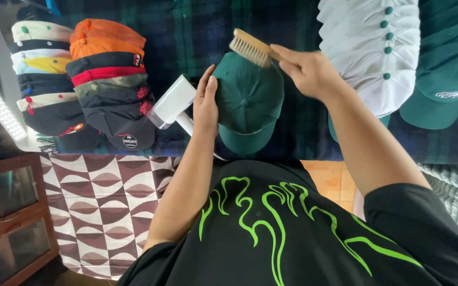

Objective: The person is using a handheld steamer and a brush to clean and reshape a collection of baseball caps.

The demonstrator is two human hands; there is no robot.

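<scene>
**One green cap, one brush, two hands at work**

One dark green cap (247, 98) lies crown-up on the dark plaid cloth (186, 32), its brim pointing toward the person. The left hand (205, 103) lies against the cap's left side, fingers stretched up along the crown and steadying it. The right hand (308, 69) grasps the handle of one wooden brush (250, 47), whose pale bristles touch the upper edge of the crown.

One white handheld appliance (172, 103) lies just beside the left hand, partly hidden behind the wrist.

There are four groups of other caps. At the far left, one stack of pale, yellow and black caps (41, 79). Next to it, one stack running from orange at the top through black, red and grey-green to black at the bottom (109, 87); the single caps overlap too closely to count surely. To the right of the brush hand, one row of white caps (375, 50) shows five green top buttons. Beyond it sit dark green caps (446, 58), at least two, cut off by the picture's edge.

Nearer the person, a brown-and-white patterned cloth (102, 206) hangs at the left beside a wooden glass-fronted cabinet (6, 212). The person's black shirt with green flame lines (271, 228) covers the near edge of the plaid cloth.
</scene>
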